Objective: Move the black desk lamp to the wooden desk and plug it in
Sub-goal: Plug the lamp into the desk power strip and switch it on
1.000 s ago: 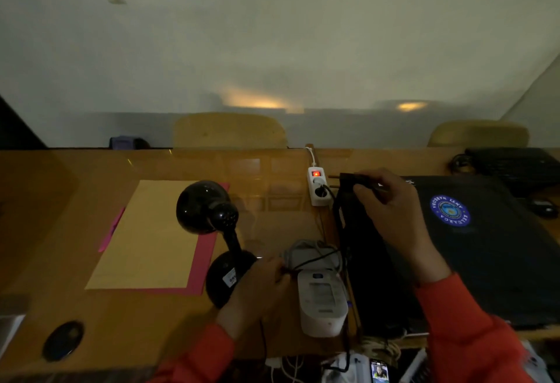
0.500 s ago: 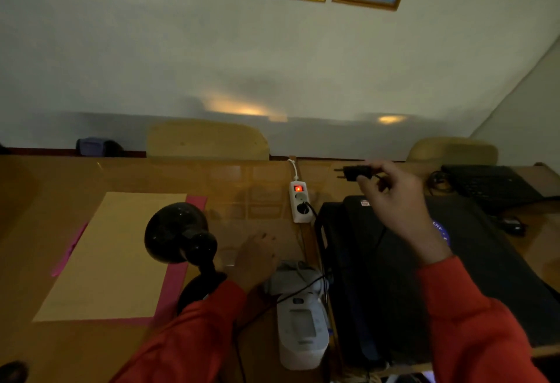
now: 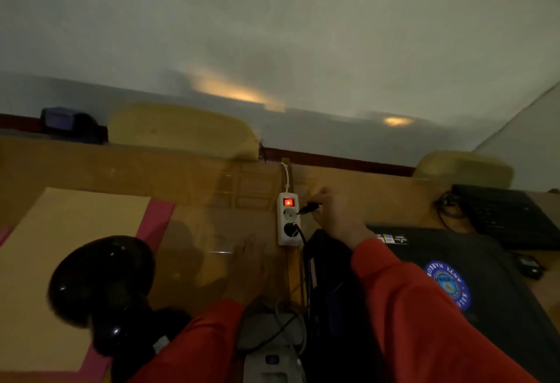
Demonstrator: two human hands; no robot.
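The black desk lamp (image 3: pixel 103 288) stands unlit at the lower left of the wooden desk (image 3: pixel 200 176), its round head towards me. My right hand (image 3: pixel 336 216) grips the lamp's black plug (image 3: pixel 309 208), whose pins point left at the upper socket of the white power strip (image 3: pixel 288 219). The strip's red switch glows, and another black plug fills its lower socket. My left hand (image 3: pixel 247 264) lies flat on the desk, fingers spread, just left of the strip.
A tan folder (image 3: pixel 60 264) on pink sheets lies at the left. A white device (image 3: pixel 272 361) with cables sits at the bottom centre. A black bag (image 3: pixel 472 291) with a blue round emblem covers the right side, a black keyboard (image 3: pixel 509 216) beyond it. Two chair backs stand behind the desk.
My right hand has carried the plug down and left, from above the black bag to the strip's upper socket. My left hand has slid forward from the lamp base and flattened on the desk.
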